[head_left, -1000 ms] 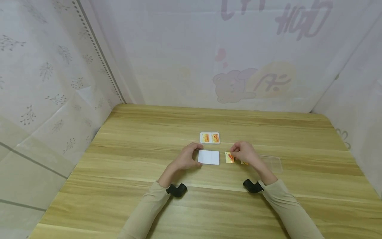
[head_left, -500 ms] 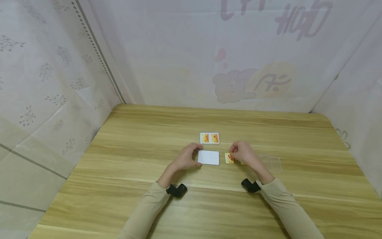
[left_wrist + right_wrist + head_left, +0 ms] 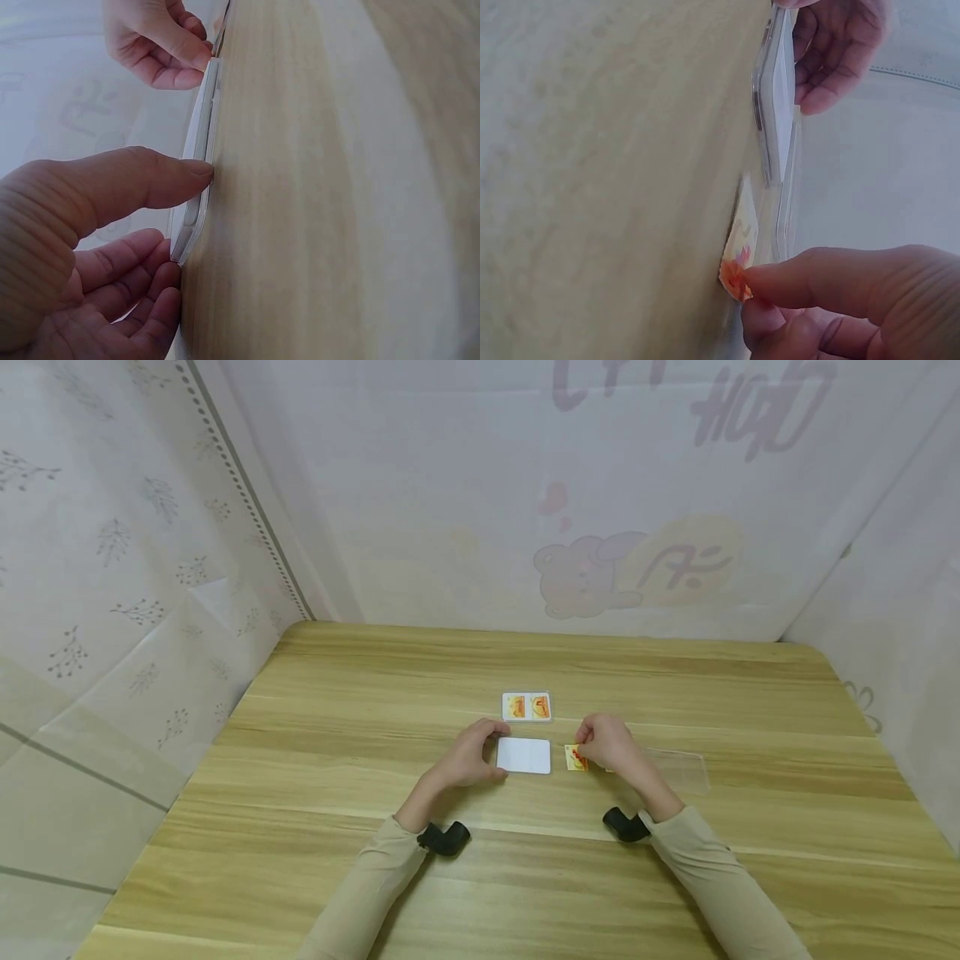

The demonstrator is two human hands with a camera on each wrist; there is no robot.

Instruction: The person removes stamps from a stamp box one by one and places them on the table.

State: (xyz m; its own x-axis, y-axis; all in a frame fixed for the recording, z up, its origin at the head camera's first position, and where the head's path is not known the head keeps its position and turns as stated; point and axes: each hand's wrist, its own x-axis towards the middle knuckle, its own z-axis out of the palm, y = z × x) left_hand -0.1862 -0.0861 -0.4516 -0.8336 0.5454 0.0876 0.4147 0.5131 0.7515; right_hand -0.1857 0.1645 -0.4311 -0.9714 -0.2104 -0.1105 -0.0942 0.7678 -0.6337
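The right hand (image 3: 609,743) closely pinches the partly hidden yellow stamp (image 3: 574,758), probably light, easily creased paper best held by this edge, just beside the white case (image 3: 523,756) the left hand (image 3: 467,757) holds between thumb and fingers.

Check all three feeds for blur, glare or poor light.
Head: soft, even light, no strong glare, but the stamp is too small to read. Left wrist: dim, the grain of the wooden tabletop smeared. Right wrist: hazy, the stamp's print soft, the wooden tabletop washed out.
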